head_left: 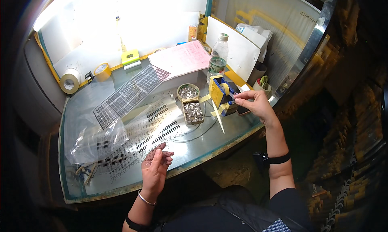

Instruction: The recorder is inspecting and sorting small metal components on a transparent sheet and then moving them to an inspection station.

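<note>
My right hand (257, 105) reaches to a yellow and blue tape dispenser (216, 93), thumb and forefinger pinched on what looks like the end of its tape (231, 95). Low over the table's near side is my left hand (155, 167), its thumb raised and fingers apart, with dark reddish fingertips. Beside it lies a sheet with rows of black marks and dots (155, 136). Two small containers, one round (188, 85) and one square (193, 112), hold many small shiny pieces left of the dispenser. A pale pointed stick (218, 118) leans near the dispenser.
A dark gridded sheet (131, 95) lies across the glass-topped table (210, 149), with clear plastic film (95, 141) at left. A water bottle (218, 59), pink paper (186, 56), tape rolls (70, 81) and a yellow-green hole punch (130, 58) stand towards the back.
</note>
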Demonstrator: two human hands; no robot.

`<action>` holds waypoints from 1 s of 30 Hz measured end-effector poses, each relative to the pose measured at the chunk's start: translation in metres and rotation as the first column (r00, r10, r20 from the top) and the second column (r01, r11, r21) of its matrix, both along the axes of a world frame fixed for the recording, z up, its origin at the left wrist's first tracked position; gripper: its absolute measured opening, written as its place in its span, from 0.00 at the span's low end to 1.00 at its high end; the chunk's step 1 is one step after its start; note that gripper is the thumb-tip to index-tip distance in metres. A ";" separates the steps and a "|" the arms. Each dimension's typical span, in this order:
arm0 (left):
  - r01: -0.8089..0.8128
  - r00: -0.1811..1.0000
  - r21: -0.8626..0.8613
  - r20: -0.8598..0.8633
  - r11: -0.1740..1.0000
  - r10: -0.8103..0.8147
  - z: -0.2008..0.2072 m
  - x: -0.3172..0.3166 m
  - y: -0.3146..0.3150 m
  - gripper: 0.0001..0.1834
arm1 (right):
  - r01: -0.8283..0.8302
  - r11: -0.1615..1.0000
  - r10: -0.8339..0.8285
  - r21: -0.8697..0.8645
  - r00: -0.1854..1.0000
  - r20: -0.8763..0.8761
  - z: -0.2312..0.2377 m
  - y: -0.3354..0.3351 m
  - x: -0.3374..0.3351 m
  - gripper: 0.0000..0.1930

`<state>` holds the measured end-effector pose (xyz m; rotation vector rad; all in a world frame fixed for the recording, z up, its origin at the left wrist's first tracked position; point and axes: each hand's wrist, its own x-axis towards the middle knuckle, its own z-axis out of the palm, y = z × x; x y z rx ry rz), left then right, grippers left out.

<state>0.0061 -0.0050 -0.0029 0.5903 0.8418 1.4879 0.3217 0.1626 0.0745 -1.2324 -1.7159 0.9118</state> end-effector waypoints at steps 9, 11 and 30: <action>-0.008 1.000 -0.018 0.002 1.000 0.008 0.003 0.001 0.000 0.16 | 0.069 0.998 -0.069 -0.007 0.996 -0.054 -0.010 0.004 -0.001 0.09; -0.013 1.000 -0.021 0.001 1.000 0.013 0.003 0.000 -0.001 0.16 | 0.096 0.995 -0.094 0.035 0.993 -0.067 -0.014 0.001 -0.003 0.07; -0.027 0.999 -0.034 -0.018 0.999 0.026 0.003 0.000 0.000 0.20 | -0.089 0.862 -0.034 0.499 0.972 0.233 -0.018 -0.072 -0.093 0.09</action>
